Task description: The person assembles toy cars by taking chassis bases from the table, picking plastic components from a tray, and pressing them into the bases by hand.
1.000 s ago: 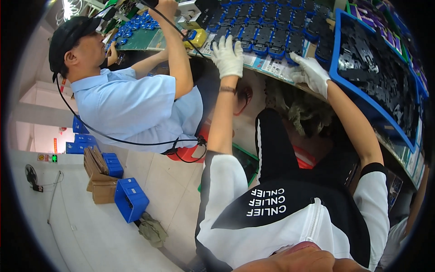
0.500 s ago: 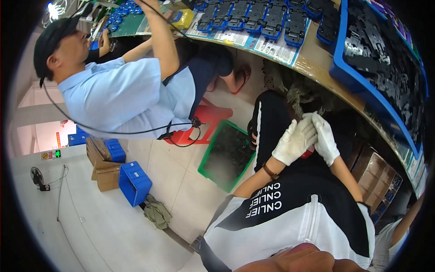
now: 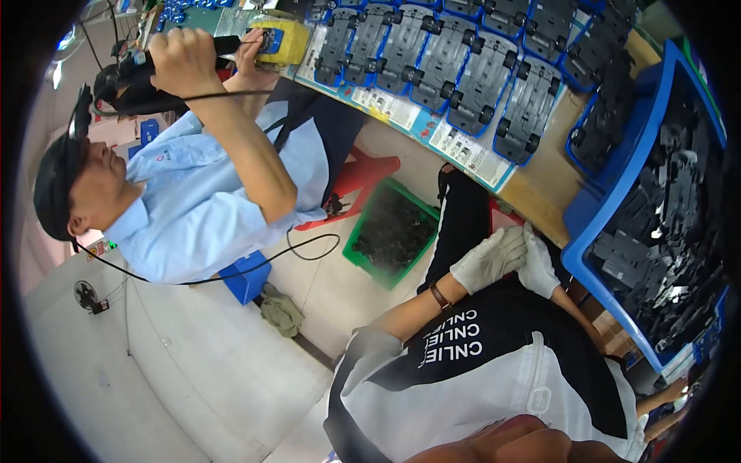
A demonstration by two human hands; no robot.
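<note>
My left hand (image 3: 492, 259) and my right hand (image 3: 538, 266), both in white gloves, rest together above my lap near the table's edge. The left one's fingers lie stretched side by side against the right hand. No object shows in either; the space between the palms is hidden. Closest to them is the worktable (image 3: 535, 202). On it, toy cars with blue bodies and black undersides, such as this toy car (image 3: 527, 112), lie upside down in rows. Right of my hands stands a big blue bin (image 3: 617, 297) of black plastic car chassis parts (image 3: 679, 204).
A co-worker in a light blue shirt (image 3: 224, 212) holds a black powered screwdriver (image 3: 225, 45) over a yellow block (image 3: 292, 42) bearing a blue piece. On the floor stand a green crate (image 3: 370, 266) of dark parts and a red stool (image 3: 370, 166). Another person's arms (image 3: 665, 405) show at lower right.
My view has shifted toward the table and bin. My hands remain together and are closer to my body. The co-worker's raised hand and screwdriver have come into fuller view.
</note>
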